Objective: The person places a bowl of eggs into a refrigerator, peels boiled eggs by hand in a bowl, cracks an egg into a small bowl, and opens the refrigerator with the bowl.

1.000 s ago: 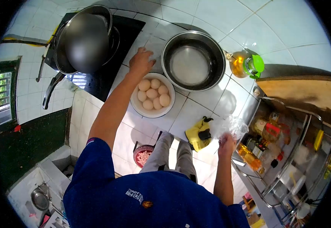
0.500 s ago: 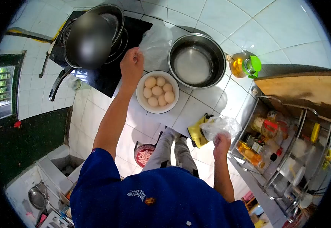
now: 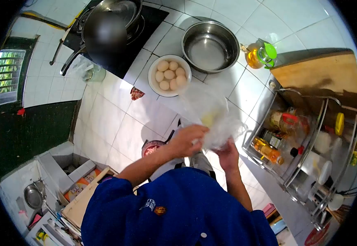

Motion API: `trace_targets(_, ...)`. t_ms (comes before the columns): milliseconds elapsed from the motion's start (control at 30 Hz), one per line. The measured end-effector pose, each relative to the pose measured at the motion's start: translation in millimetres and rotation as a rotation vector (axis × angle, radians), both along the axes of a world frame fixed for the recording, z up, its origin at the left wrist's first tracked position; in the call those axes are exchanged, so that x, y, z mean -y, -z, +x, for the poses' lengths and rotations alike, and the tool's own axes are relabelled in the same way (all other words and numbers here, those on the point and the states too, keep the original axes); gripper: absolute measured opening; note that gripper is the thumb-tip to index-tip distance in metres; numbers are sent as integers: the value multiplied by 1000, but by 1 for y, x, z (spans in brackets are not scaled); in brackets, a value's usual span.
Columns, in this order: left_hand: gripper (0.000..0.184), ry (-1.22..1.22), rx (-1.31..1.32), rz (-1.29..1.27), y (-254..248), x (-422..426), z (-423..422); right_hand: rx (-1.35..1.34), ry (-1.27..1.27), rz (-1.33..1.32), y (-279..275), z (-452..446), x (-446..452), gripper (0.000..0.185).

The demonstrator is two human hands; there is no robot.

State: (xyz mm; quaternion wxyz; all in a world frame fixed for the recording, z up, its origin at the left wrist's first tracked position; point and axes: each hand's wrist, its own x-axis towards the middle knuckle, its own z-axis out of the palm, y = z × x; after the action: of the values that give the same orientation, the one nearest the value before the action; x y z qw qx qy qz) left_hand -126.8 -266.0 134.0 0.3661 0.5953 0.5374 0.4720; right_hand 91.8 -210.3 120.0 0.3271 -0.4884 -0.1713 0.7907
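Note:
Clear plastic bags (image 3: 219, 131) bunch together in front of my body, and I cannot tell where one ends and another begins. My left hand (image 3: 188, 140) is closed at their left edge, fingers curled on the thin film. From below right, my right hand (image 3: 227, 153) grips the crumpled plastic. A yellow patch shows blurred through the film. Just beyond the bags, a white bowl (image 3: 151, 85) on the tiled counter holds several eggs (image 3: 169, 74). To its right stands a wide steel pot (image 3: 206, 53).
A black pan (image 3: 104, 35) sits on the stove (image 3: 156, 20) at back left. An oil jug with a green lid (image 3: 254, 55) stands right of the pot. The metal rack (image 3: 283, 184) at right holds several bottles. A patterned red container (image 3: 152, 148) is on the floor.
My left hand has come down and right from beside the stove, bringing its plastic bag with it. It now meets my right hand, which has shifted slightly left with its own bag.

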Motion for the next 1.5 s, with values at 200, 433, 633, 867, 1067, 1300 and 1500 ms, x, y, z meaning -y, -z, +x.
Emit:
trace_targets(200, 15, 367, -88, -81, -13, 22, 74, 95, -218, 36, -8, 13, 18, 38)
trace_targets(433, 18, -346, -297, 188, -35, 53, 46, 135, -278, 11, 9, 3, 20, 20)
trace_targets(633, 13, -19, -310, -17, -53, 69, 28, -328, -495, -36, 15, -56, 32, 20)
trace_targets(867, 10, 124, -376, -145, -51, 97, -39, -5, -748, 94, 26, -144, 34, 34)
trace_targets(1067, 11, -479, -206, 102, -45, 135, -164, 31, -720, 46, 7, -290, 32, 9)
trace_targets(1300, 20, -268, -29, -358, -13, 193, -323, -142, -1172, 55, -21, -460, 102, 33)
trace_targets(1500, 18, -389, -255, -409, -43, 229, -381, -18, -1146, -2, -10, -549, 141, 28)
